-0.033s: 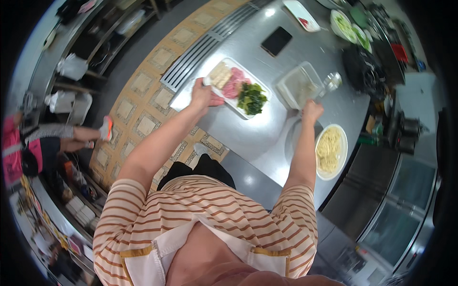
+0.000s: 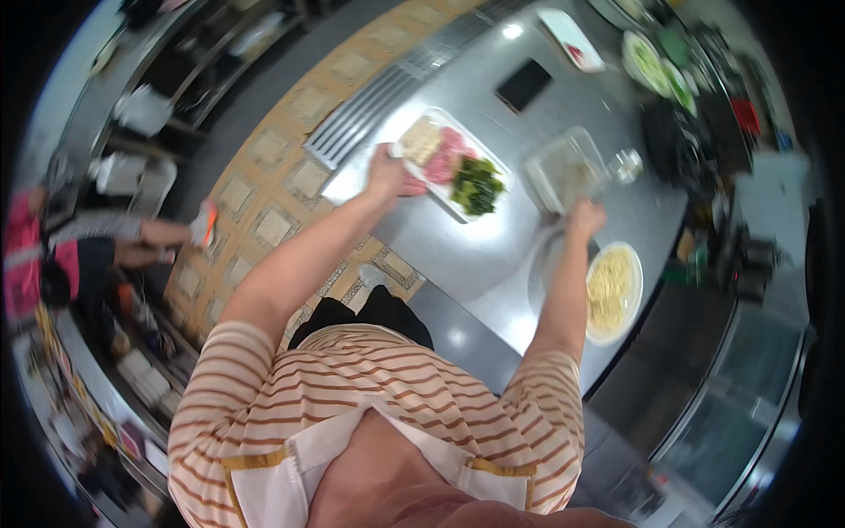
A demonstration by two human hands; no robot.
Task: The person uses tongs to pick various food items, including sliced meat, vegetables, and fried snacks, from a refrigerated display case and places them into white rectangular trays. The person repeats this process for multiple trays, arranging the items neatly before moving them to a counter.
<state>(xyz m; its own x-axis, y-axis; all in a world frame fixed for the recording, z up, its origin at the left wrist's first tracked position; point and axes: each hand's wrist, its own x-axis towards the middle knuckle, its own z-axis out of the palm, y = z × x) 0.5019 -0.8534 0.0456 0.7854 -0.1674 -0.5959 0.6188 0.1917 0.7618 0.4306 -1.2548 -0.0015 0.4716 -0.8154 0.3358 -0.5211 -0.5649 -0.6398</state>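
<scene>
On the steel table a white tray point(image 2: 444, 203) carries pale strips point(image 2: 419, 141), pink meat slices point(image 2: 450, 150) and dark green leaves point(image 2: 478, 186). My left hand point(image 2: 393, 178) grips its near left edge, thumb and fingers around the rim. At the near right corner of a clear rectangular tub point(image 2: 542, 179), my right hand point(image 2: 585, 216) is closed; what its fingers hold is blurred. A shiny metal piece point(image 2: 627, 165) lies just beyond that hand. Beside my right forearm stands a white oval bowl point(image 2: 602, 341) of yellow noodles point(image 2: 609, 290).
A black phone point(image 2: 524, 85) lies farther back, near a white dish point(image 2: 563, 33) with a bit of red on it. Bowls of green vegetables point(image 2: 647, 66) and a black bag point(image 2: 673, 136) line the far right. At left, a person in pink point(image 2: 35, 255) stands beyond the slatted grate point(image 2: 356, 136).
Everything on the table sits slightly farther right and lower in the view, which has shifted. Both hands keep their places at the tray and the tub.
</scene>
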